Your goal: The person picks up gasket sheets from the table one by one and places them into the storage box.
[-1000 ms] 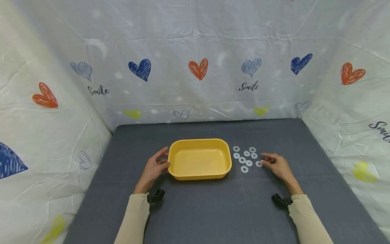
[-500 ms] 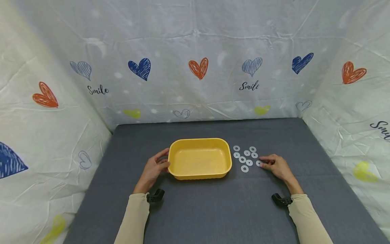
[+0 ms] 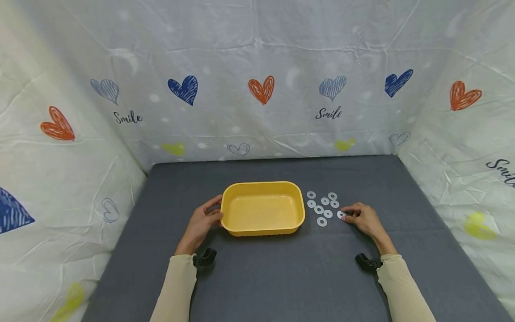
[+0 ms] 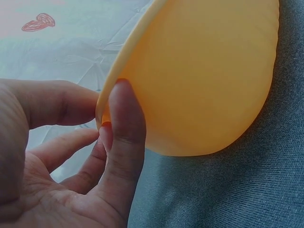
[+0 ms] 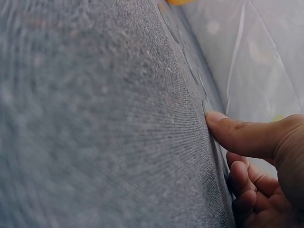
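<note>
Gripping the left end of a yellow, rounded-rectangular, plastic-looking tray (image 3: pixel 263 209), the left hand (image 3: pixel 202 220) brings its thumb and fingers together at the rim. The tray stands open side up on a tabletop (image 3: pixel 277 277) covered in dark grey cloth. Just beside the tray, on its right, eight flat, round, pale grey rings (image 3: pixel 325 213) lie in a loose cluster. A ninth flat, pale ring (image 3: pixel 339 215) lies farther from the tray, past the cluster. The right hand (image 3: pixel 365 220), to the right of the tray, touches this outer ring with its thumb, its other fingers bent; whether it pinches the ring cannot be told. Nearer the person than the tray, black bands (image 3: pixel 205 258) circle both wrists beside beige sleeves (image 3: pixel 177 281). Behind the tray hangs a white sheet (image 3: pixel 225 53) printed with coloured hearts and "Smile".
</note>
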